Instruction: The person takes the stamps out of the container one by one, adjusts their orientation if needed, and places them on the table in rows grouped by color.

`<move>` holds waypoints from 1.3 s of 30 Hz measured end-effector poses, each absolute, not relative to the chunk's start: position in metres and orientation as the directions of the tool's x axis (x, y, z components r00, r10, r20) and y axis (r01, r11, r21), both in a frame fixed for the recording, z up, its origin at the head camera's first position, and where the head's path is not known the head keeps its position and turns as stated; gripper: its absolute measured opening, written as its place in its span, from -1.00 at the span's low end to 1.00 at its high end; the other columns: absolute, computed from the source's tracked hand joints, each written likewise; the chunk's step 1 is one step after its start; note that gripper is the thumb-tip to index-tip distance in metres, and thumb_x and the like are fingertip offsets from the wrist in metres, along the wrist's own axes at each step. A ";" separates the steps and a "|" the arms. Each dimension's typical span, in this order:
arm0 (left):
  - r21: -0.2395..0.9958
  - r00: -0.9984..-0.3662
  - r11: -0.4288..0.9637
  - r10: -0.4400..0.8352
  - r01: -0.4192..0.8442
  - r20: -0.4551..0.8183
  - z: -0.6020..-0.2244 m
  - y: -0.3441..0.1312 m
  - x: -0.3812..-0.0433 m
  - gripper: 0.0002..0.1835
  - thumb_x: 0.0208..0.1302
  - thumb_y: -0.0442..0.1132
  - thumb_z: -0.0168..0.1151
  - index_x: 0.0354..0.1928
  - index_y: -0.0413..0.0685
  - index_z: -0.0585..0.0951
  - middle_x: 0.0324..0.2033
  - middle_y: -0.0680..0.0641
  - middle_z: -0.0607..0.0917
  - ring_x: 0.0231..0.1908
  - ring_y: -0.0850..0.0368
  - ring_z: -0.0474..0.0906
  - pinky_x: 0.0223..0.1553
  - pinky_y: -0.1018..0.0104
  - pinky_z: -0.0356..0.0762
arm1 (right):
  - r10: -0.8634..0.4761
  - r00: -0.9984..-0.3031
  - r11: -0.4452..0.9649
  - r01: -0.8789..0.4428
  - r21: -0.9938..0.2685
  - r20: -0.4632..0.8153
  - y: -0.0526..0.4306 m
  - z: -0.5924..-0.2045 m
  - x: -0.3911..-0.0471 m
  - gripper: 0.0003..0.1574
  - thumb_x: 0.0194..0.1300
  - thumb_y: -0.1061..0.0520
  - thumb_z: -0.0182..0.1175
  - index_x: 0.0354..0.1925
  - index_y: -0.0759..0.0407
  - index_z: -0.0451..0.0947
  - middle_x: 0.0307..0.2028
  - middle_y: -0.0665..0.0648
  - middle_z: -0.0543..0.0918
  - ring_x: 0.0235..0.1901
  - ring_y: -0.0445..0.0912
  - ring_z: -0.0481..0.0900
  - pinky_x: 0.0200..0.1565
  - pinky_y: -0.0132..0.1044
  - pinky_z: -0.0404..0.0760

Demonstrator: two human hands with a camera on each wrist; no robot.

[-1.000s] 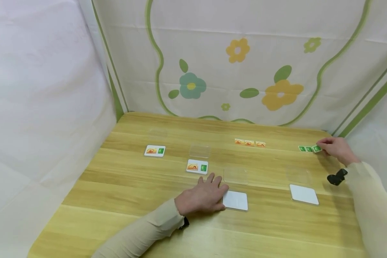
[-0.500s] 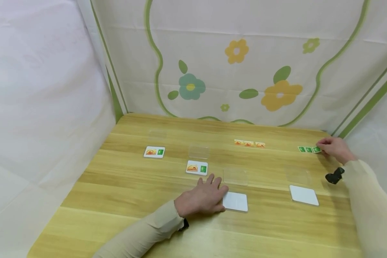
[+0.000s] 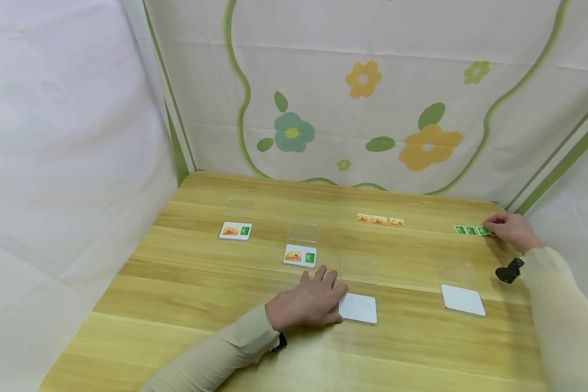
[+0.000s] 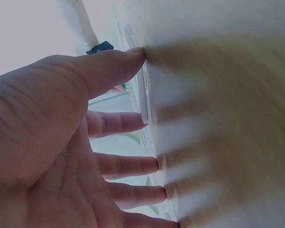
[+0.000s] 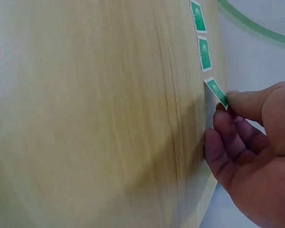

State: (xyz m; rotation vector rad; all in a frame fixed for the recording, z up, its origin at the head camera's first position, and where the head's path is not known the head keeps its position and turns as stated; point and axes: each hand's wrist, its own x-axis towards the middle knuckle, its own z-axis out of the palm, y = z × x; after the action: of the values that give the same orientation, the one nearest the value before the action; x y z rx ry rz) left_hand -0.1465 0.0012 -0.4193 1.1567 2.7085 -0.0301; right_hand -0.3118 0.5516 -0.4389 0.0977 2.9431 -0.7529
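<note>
At the far right of the table, my right hand [image 3: 512, 231] pinches the end one of a row of green stamps between thumb and fingertips. The right wrist view shows this held stamp [image 5: 216, 92] tilted, its gripped end raised off the wood. Two more green stamps [image 5: 204, 53] lie flat beside it. My left hand [image 3: 306, 300] rests with fingers spread on the table, its thumb tip and index fingertip right at the left edge of a blank white card [image 3: 357, 308] in a clear case. In the left wrist view the fingers [image 4: 128, 165] are straight.
An orange stamp row [image 3: 379, 220] lies at the back. Two cases at left, one farther back [image 3: 236, 231] and one nearer [image 3: 300, 256], each bear an orange and a green stamp. Another blank card [image 3: 463, 300] lies at right. Clear lids [image 3: 357, 270] lie behind the cards.
The pinched green stamp has turned slightly, more in line with its row. My left hand stays in place, and the head view has shifted a little.
</note>
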 end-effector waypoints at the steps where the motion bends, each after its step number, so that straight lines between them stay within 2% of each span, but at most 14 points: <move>1: 0.061 -0.675 0.695 0.713 0.717 -0.189 -0.419 0.001 -0.146 -0.52 0.31 0.25 0.16 0.09 0.16 0.40 0.09 -0.04 0.45 0.13 -0.04 0.37 0.05 -0.18 0.53 | 0.037 -0.993 0.884 0.085 -0.460 -0.111 0.551 -0.439 -0.311 -0.43 0.48 -0.01 0.02 0.04 0.54 0.48 -0.22 0.38 0.63 -0.41 -0.21 0.49 -0.41 -0.35 0.50; 7: 0.076 -0.675 0.698 0.710 0.712 -0.200 -0.420 0.001 -0.147 -0.52 0.32 0.24 0.15 0.11 0.16 0.39 0.15 -0.07 0.43 0.23 -0.11 0.34 0.08 -0.22 0.51 | 0.055 -0.995 0.914 0.085 -0.396 -0.086 0.546 -0.438 -0.310 -0.48 0.45 0.02 0.06 -0.02 0.52 0.53 -0.24 0.40 0.61 -0.35 0.00 0.47 -0.39 -0.33 0.40; 13: 0.071 -0.677 0.700 0.707 0.710 -0.203 -0.420 0.002 -0.146 -0.52 0.32 0.25 0.15 0.10 0.16 0.40 0.16 -0.07 0.43 0.22 -0.10 0.35 0.08 -0.21 0.50 | 0.051 -0.996 0.921 0.077 -0.381 -0.077 0.547 -0.441 -0.312 -0.52 0.43 0.05 0.07 -0.05 0.51 0.53 -0.28 0.38 0.63 -0.36 0.02 0.49 -0.38 -0.32 0.38; 18: 0.063 -0.681 0.703 0.703 0.708 -0.206 -0.419 0.002 -0.147 -0.50 0.32 0.26 0.14 0.12 0.16 0.39 0.20 -0.09 0.41 0.28 -0.13 0.32 0.09 -0.21 0.50 | 0.034 -0.998 0.931 0.051 -0.361 -0.055 0.548 -0.443 -0.314 -0.55 0.43 0.06 0.07 -0.08 0.49 0.54 -0.25 0.42 0.62 -0.30 0.10 0.50 -0.34 -0.29 0.35; 28: 0.059 -0.679 0.699 0.709 0.713 -0.190 -0.418 0.001 -0.147 -0.51 0.31 0.25 0.16 0.10 0.16 0.40 0.15 -0.07 0.44 0.21 -0.10 0.35 0.06 -0.20 0.53 | 0.023 -0.999 0.941 0.038 -0.337 -0.049 0.543 -0.439 -0.314 -0.56 0.42 0.08 0.07 -0.10 0.52 0.54 -0.26 0.47 0.63 -0.28 0.17 0.54 -0.35 -0.30 0.36; 33: 0.075 -0.680 0.704 0.704 0.706 -0.204 -0.418 0.001 -0.147 -0.51 0.31 0.24 0.16 0.12 0.17 0.39 0.16 -0.07 0.43 0.24 -0.11 0.34 0.09 -0.22 0.51 | 0.022 -0.998 0.938 0.040 -0.344 -0.056 0.543 -0.437 -0.313 -0.55 0.41 0.09 0.06 -0.09 0.54 0.53 -0.22 0.52 0.61 -0.24 0.24 0.55 -0.35 -0.27 0.37; 37: 0.081 -0.681 0.707 0.701 0.703 -0.213 -0.418 0.002 -0.147 -0.51 0.31 0.24 0.16 0.12 0.17 0.39 0.16 -0.07 0.43 0.27 -0.12 0.33 0.11 -0.23 0.49 | 0.028 -0.997 0.934 0.053 -0.352 -0.075 0.541 -0.435 -0.310 -0.53 0.42 0.08 0.05 -0.07 0.55 0.51 -0.19 0.54 0.60 -0.23 0.25 0.55 -0.35 -0.28 0.37; 39: 0.082 -0.681 0.706 0.702 0.703 -0.209 -0.418 0.002 -0.147 -0.52 0.31 0.24 0.17 0.11 0.17 0.40 0.16 -0.07 0.44 0.27 -0.13 0.34 0.11 -0.23 0.49 | 0.030 -0.996 0.932 0.057 -0.357 -0.081 0.541 -0.435 -0.309 -0.53 0.43 0.07 0.05 -0.07 0.54 0.52 -0.21 0.52 0.61 -0.26 0.20 0.55 -0.35 -0.31 0.36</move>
State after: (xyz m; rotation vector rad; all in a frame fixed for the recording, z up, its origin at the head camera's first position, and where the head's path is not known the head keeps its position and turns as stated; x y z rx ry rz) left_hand -0.1467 0.0019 -0.4185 1.1240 2.6895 -0.0082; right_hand -0.3093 0.5414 -0.4351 0.0685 3.0153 -0.5601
